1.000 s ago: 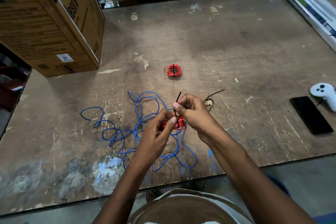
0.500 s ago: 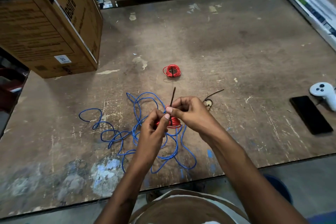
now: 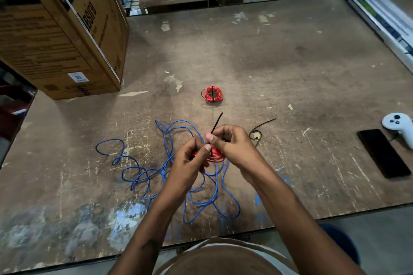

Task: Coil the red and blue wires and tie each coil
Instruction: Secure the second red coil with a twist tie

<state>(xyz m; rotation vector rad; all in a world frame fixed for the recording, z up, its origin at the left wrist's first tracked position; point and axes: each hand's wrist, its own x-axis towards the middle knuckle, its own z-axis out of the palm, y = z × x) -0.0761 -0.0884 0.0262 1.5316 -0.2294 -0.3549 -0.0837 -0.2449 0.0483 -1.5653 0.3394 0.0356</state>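
Tying the second red coil: left hand grips it, right hand pinches the black tie (blue wire untouched). Next, I'd guess: pull snug.

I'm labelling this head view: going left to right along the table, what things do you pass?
cardboard box → loose blue wire → tied red coil → spare black cable tie → black phone → white controller

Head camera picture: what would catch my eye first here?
Two hands at the centre: the left hand holds a red wire coil while the right hand pinches a black tie around it. Loose blue wire sprawls underneath; a tied red coil lies beyond.
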